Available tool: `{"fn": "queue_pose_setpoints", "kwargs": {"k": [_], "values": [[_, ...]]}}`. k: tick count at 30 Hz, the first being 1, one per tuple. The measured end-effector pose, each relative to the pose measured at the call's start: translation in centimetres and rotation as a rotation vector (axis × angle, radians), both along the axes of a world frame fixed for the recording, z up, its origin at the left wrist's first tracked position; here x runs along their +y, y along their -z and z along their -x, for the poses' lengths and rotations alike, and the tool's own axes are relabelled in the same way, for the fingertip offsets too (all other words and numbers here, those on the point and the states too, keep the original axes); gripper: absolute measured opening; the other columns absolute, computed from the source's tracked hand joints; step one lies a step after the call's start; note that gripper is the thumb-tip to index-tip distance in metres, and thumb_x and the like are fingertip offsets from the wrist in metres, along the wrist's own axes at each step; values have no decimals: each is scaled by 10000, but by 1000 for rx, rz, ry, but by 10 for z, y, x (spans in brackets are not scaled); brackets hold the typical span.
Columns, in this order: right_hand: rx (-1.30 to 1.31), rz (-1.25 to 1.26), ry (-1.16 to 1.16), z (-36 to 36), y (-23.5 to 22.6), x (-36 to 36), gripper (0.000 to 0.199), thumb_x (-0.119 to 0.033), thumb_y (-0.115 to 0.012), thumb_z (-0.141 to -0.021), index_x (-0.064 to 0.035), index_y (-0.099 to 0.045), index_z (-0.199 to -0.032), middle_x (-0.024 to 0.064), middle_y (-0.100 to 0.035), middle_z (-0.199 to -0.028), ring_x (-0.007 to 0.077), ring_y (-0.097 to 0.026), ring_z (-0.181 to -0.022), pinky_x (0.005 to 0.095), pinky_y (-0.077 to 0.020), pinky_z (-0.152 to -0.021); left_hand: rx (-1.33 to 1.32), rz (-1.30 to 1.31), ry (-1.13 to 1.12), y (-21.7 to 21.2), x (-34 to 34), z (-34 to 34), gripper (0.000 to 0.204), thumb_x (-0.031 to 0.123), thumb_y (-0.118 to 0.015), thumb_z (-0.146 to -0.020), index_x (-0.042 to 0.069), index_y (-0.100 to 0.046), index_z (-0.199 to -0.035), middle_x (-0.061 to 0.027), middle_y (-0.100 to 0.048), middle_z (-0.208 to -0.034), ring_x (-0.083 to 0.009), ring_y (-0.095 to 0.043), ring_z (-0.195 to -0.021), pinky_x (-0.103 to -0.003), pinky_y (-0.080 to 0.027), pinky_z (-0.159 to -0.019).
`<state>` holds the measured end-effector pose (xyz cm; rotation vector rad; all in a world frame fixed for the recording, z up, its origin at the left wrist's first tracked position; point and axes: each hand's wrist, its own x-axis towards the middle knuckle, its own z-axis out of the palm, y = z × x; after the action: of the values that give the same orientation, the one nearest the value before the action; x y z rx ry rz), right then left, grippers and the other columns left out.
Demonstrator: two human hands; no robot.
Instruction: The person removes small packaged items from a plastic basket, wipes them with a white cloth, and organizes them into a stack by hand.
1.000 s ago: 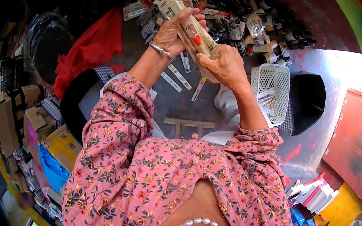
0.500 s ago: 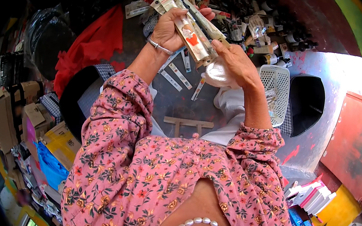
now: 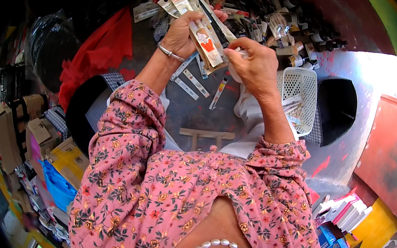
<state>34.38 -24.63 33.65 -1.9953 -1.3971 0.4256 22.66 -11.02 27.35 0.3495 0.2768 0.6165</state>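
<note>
A fanned bundle of long, slim flat packets [image 3: 205, 41], the front one with a small figure in red printed on it, is gripped in my left hand [image 3: 181, 36], thumb on top. At the bundle's lower right end, my right hand [image 3: 256, 64] is closed, its thumb and forefinger pinched on a white cloth [image 3: 234, 72] that mostly hides behind the fingers. Whether the cloth touches the packets I cannot tell. Below the hands, several loose slim packets [image 3: 196, 83] lie on the dark surface.
A white perforated basket [image 3: 300, 76] holding slim packets stands to the right, beside a black container [image 3: 337, 110]. Bottles and packets are heaped [image 3: 287, 31] at the far side. Red cloth [image 3: 102, 44] and cardboard boxes [image 3: 46, 131] are on the left.
My right hand has turned and drawn up over the white cloth, which now shows far less. The bundle in my left hand has shifted slightly left and tilted.
</note>
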Motion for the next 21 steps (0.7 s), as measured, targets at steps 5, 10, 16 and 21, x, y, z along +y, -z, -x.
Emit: {"fn": "queue_pose_setpoints", "kwargs": {"k": [5, 10, 16, 21], "values": [[-198, 121, -102, -2, 9, 3, 181, -270, -558, -701, -124, -652, -749, 89, -623, -679, 284, -610, -662, 385, -476, -592, -129, 15, 75, 6, 0, 1, 319, 40, -480, -762, -32, -455, -1072, -214, -552, -1049, -346, -477, -1099, -488, -369, -960], [-143, 191, -70, -4, 9, 3, 176, -259, -566, -677, -112, -640, -740, 104, -620, -670, 296, -609, -655, 394, -478, -591, -132, 96, 123, 8, -2, 0, 354, 20, -486, -732, -62, -459, -1075, -212, -551, -1032, -340, -464, -1111, -467, -355, -979], [-381, 42, -153, 3, 7, 0, 159, -253, -620, -717, -130, -596, -814, 46, -595, -663, 240, -601, -617, 342, -455, -523, -63, 100, 122, 10, -3, -3, 392, 10, -453, -733, -56, -428, -1119, -212, -528, -1072, -319, -457, -1124, -437, -342, -999], [-412, -82, -237, 2, 15, -1, 109, -230, -601, -734, -132, -607, -780, 44, -575, -683, 227, -594, -601, 329, -446, -488, -34, 81, 110, 7, -4, -2, 392, 9, -436, -751, -52, -413, -1137, -205, -529, -1075, -313, -458, -1124, -423, -351, -995]]}}
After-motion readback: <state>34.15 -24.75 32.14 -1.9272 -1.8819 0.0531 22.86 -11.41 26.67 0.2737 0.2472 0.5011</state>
